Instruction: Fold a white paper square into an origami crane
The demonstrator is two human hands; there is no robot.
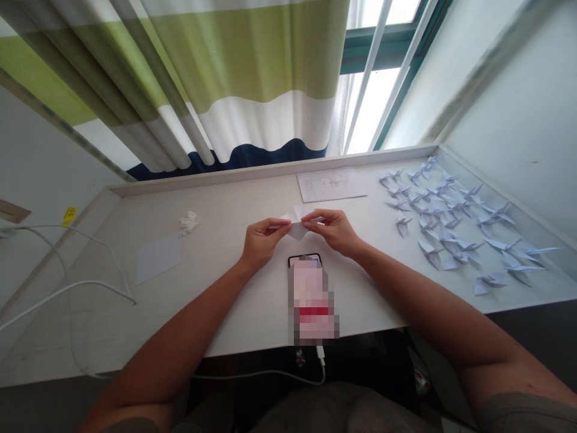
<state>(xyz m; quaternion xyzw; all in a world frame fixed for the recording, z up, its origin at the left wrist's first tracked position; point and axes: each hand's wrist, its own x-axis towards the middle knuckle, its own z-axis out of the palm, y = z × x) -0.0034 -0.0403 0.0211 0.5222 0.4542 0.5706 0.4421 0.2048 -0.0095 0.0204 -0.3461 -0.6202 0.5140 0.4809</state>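
Note:
A small folded piece of white paper is held between my two hands above the white table. My left hand pinches its left side between thumb and fingers. On the right side, my right hand grips it the same way. The paper's middle shows a pointed lower edge and a raised flap at the top. My fingers cover both of its ends. Just below the hands lies a phone, its screen blurred out.
Several folded paper cranes spread over the table's right side. A printed sheet lies at the back. To the left are a crumpled tissue, a white paper square and a looping white cable. A charging cable reaches the phone.

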